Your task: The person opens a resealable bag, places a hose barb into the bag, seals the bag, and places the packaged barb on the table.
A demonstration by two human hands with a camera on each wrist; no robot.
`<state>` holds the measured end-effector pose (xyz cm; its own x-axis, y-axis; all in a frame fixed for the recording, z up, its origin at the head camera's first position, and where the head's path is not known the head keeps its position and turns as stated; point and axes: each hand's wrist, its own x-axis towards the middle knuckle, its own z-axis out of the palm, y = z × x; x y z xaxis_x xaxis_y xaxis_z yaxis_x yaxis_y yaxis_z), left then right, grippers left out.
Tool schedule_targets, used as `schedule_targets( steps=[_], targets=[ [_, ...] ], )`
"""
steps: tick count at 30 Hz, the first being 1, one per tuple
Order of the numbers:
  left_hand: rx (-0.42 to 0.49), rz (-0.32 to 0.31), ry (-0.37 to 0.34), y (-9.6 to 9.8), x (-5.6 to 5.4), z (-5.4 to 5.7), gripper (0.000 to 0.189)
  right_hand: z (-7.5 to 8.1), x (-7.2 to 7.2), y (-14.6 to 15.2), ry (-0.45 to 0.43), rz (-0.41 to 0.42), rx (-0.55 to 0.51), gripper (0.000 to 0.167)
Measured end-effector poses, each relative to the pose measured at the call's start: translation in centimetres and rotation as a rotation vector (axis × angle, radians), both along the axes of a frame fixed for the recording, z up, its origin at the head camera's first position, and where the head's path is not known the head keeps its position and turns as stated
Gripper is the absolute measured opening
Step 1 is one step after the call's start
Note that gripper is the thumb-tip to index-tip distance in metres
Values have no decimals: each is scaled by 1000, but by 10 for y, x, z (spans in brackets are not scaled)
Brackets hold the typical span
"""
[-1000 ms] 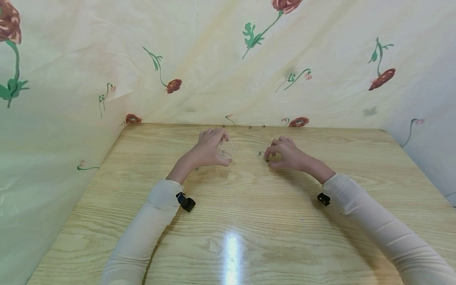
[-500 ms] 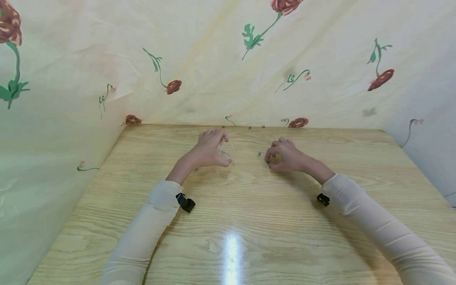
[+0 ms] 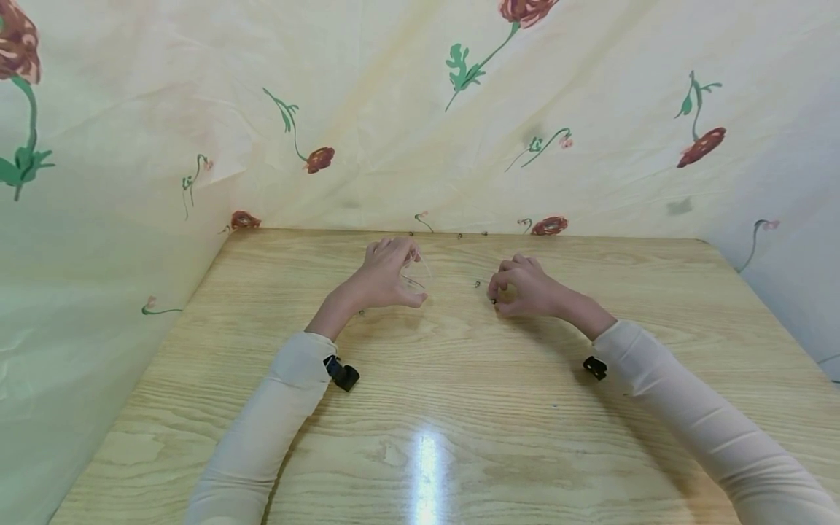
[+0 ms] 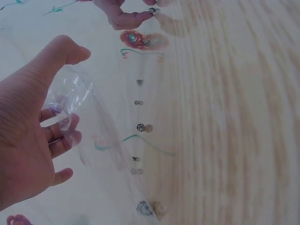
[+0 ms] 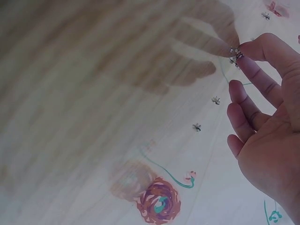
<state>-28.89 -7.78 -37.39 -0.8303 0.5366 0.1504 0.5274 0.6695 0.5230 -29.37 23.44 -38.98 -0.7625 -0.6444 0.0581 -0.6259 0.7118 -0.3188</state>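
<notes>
My left hand (image 3: 383, 277) holds a clear plastic bag (image 4: 103, 117) above the table, its thumb set apart from the fingers. In the left wrist view the bag hangs by the curled fingers, with one edge slanting down to the right. Opposite it, my right hand (image 3: 525, 286) pinches a small shiny metal piece (image 5: 236, 54) between thumb and index finger, close to the tabletop. The exact kind of this piece is too small to tell. Another small metal piece (image 3: 477, 284) lies just left of the right fingertips.
Several more small metal pieces stand on the wooden table (image 3: 459, 372), one near the left wrist (image 3: 361, 312) and others along the back edge, such as one metal piece (image 3: 460, 235). A flowered cloth (image 3: 394, 109) hangs behind. Black clips (image 3: 343, 373) sit at both cuffs.
My right fingertips and the pinched metal piece have shifted very slightly toward me. The left hand and the bag stay almost where they were.
</notes>
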Motion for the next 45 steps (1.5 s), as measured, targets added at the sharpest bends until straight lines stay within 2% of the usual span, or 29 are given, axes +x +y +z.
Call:
schedule_targets(
  steps=[7,45],
  targets=[
    [-4,-2,5,0,1,2,50,1,1,-1,13,6,2,14],
    [-2,0,-17,1,0,1,54,1,1,-2,-15,-9,5,12]
  ],
)
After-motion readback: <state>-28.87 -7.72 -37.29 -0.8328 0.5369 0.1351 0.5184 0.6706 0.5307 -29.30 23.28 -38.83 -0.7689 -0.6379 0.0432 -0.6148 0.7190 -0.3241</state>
